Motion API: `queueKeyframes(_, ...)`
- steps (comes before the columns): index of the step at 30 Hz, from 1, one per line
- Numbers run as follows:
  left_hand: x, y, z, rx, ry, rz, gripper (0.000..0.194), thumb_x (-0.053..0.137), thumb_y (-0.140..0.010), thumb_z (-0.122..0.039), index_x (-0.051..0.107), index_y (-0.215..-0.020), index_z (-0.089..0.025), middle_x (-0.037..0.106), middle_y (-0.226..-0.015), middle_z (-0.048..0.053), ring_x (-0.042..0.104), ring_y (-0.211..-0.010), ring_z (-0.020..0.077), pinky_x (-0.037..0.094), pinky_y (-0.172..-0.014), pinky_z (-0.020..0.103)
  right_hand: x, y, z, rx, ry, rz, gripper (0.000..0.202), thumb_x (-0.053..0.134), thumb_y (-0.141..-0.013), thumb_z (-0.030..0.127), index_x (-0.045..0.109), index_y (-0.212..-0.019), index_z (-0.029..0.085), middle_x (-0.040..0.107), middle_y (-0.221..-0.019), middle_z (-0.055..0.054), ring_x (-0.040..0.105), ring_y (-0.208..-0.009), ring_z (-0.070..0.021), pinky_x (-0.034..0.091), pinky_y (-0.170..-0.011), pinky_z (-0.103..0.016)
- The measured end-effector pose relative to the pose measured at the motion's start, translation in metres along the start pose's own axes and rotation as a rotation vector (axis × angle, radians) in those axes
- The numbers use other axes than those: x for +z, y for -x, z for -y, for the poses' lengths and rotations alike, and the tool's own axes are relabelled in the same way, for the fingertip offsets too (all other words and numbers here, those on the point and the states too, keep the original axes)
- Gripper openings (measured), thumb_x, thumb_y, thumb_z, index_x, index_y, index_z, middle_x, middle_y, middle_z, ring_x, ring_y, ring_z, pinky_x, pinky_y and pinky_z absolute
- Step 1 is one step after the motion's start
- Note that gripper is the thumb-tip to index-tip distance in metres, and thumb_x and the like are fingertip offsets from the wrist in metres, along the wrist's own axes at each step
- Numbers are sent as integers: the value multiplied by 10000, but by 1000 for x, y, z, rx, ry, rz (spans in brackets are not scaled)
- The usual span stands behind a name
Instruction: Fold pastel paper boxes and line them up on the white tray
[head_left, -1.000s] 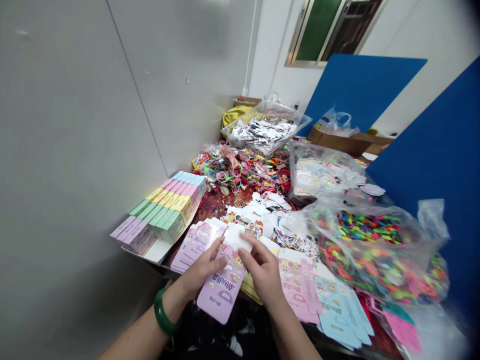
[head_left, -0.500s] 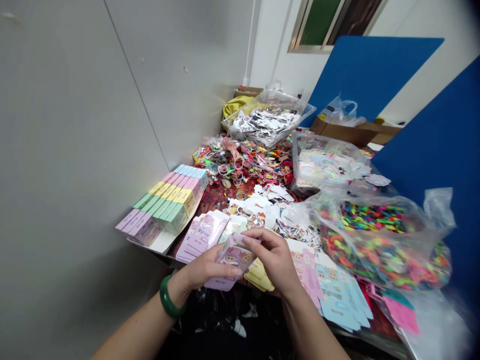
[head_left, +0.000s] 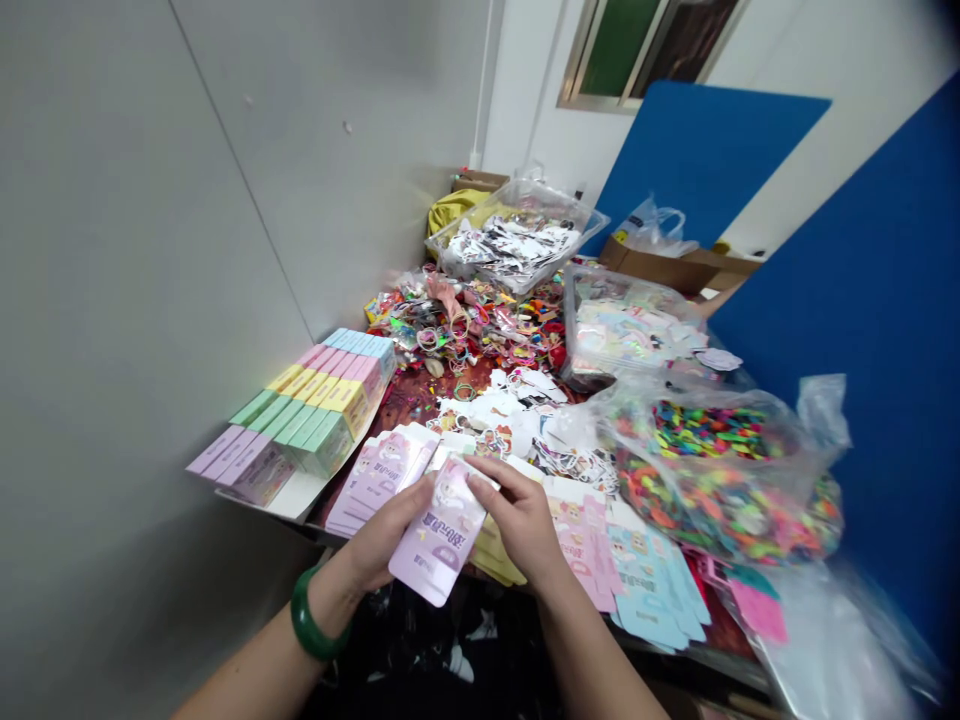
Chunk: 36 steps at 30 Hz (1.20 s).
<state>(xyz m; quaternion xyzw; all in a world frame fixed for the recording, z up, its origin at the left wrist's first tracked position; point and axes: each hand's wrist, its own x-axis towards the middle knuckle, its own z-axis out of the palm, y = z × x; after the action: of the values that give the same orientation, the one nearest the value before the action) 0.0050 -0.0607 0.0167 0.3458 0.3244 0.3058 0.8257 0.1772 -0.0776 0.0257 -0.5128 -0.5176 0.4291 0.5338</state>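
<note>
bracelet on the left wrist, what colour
Dark green bracelet, shown best in the head view.

Half a second back, pink box (head_left: pixel 437 532) bulged open between both hands, lifted near the fingertips; now pressed flat again, tilted down toward the table edge; left hand (head_left: pixel 382 540) slid beneath it; right hand (head_left: pixel 517 515) lowered onto its top corner.

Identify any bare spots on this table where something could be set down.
Only a small reddish patch of table shows, between the folded boxes and white stickers. Elsewhere it is crowded: hair ties, bead bag, flat cartons.
</note>
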Motion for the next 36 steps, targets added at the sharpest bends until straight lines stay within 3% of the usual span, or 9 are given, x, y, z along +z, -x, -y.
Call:
queueKeyframes(3,-5,-1,0,214,-195,-87,372,560,-845,-381,523,-1196,-262,561,-1242,95,561,-1095,252,449,-901,376,-2,-4,-9,233,-167,-70,279,638,-760,403,693,-934,192,684,-799,-39,584,-617,-150,448,-548,-261)
queueKeyframes(5,-7,-1,1,379,-499,-93,435,664,-767,-267,553,-1186,-299,440,-1392,65,390,-1288,270,327,-1047,390,-1,-4,-13,289,-167,28,246,617,-765,395,683,-865,180,651,-689,-13,549,-553,-132,408,-500,-238)
queueKeyframes(7,-7,-1,2,476,-744,-50,364,699,-716,-201,644,-1065,-290,413,-1421,49,290,-1349,284,231,-1107,394,-1,-8,-14,252,-19,205,194,592,-775,353,688,-778,184,637,-651,-2,549,-565,-135,400,-516,-238)
queueKeyframes(9,-8,-1,1,462,-807,-20,216,677,-728,-201,686,-932,-272,517,-1328,61,383,-1291,292,288,-1079,396,-13,-21,-11,122,231,271,174,568,-784,309,703,-755,202,663,-697,-9,578,-640,-158,420,-585,-260)
queueKeyframes(12,-13,-3,-3,330,-712,-69,200,667,-747,-298,679,-944,-266,656,-1112,69,566,-1098,288,447,-944,380,-61,-69,3,-70,631,-16,192,535,-795,286,717,-815,226,700,-846,-38,608,-775,-200,428,-713,-307)
queueKeyframes(16,-29,-12,-5,258,-640,-234,413,755,-641,-402,678,-1016,-247,691,-1089,61,615,-1029,308,500,-898,375,-160,-155,26,49,944,-411,180,523,-757,232,699,-743,199,689,-805,-66,601,-801,-216,403,-738,-302)
queueKeyframes(21,-39,-31,-4,259,-657,-296,554,751,-631,-452,653,-1118,-209,663,-1176,71,603,-1083,311,478,-954,382,-236,-227,26,211,1031,-491,108,558,-642,124,621,-574,177,642,-686,-88,583,-805,-246,386,-727,-314)
queueKeyframes(29,-26,-47,-7,239,-730,-300,545,753,-639,-435,647,-1138,-242,620,-1246,28,542,-1175,312,441,-1007,380,-243,-269,1,383,1016,-348,109,666,-555,210,573,-511,177,583,-577,-85,557,-683,-198,355,-603,-298)
queueKeyframes(36,-19,-49,-11,193,-543,-246,539,672,-735,-467,554,-1204,-229,633,-1222,42,600,-1076,268,514,-889,318,-254,-255,40,200,793,-398,130,635,-570,231,539,-491,194,538,-506,-23,486,-534,-146,349,-526,-277)
